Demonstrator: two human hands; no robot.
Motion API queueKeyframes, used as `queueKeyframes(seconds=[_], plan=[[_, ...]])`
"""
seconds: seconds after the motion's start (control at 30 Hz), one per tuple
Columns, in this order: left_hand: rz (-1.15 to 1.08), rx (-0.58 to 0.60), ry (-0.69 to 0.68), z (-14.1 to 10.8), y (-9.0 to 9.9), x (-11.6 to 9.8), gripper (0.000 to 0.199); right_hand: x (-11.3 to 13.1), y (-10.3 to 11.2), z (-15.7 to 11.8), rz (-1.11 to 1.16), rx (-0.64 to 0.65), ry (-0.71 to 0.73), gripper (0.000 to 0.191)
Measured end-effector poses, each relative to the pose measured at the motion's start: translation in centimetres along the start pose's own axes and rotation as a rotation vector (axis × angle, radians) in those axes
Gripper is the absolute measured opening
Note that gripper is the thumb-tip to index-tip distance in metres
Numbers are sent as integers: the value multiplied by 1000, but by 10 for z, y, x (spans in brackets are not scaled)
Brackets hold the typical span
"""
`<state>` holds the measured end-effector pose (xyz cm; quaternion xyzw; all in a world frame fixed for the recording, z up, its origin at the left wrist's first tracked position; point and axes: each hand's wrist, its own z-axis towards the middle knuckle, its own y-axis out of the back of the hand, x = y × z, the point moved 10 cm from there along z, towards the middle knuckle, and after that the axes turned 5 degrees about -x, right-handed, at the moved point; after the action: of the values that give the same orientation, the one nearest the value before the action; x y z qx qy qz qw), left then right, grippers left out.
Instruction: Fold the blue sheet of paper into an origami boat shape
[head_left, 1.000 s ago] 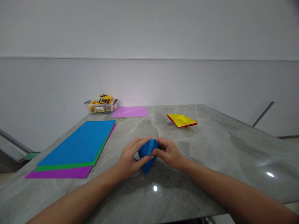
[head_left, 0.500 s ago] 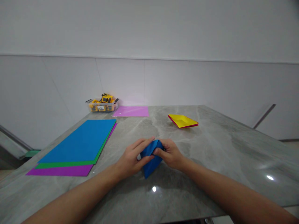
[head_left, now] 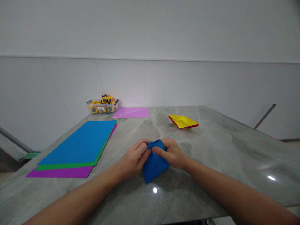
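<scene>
A folded piece of blue paper is held between my two hands just above the grey marbled table. My left hand grips its left side, thumb on the near face and fingers curled behind. On the other side my right hand pinches the upper right part, its thumb lying across the paper near the top. The two thumb tips almost meet. One pointed corner of the paper hangs down toward me. The fingers behind the paper are partly hidden.
Blue, green and purple sheets lie stacked on the left. Farther back are a clear box of yellow toy vehicles and a pink sheet. A folded yellow and red paper rests at back right.
The blue paper has turned, so a broader flat face shows toward me. My left fingers, stretched out before, have curled in, and my left thumb has moved up near the right one.
</scene>
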<state>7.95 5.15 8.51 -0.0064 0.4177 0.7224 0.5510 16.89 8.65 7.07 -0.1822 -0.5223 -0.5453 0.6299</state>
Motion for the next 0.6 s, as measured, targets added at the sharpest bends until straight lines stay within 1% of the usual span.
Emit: queueKeyframes(seconds=[0.13, 0.23, 0.33, 0.43, 0.53, 0.6], plan=[[25, -25, 12, -1, 0, 3, 14, -8, 0, 0, 71, -16, -61, 43], [21, -43, -41, 0, 0, -2, 15, -7, -1, 0, 96, -29, -57, 39], [48, -60, -119, 1, 1, -12, 19, -2, 2, 2, 67, -70, -12, 35], [79, -47, -165, 1, -1, -17, 22, -5, 5, 4, 18, -112, -8, 34], [83, -2, -176, 1, -5, -19, 20, -12, 7, 5, -30, -141, -25, 32], [77, 2, -171, 1, -5, -19, 16, -12, 11, 5, -81, -182, -14, 25]])
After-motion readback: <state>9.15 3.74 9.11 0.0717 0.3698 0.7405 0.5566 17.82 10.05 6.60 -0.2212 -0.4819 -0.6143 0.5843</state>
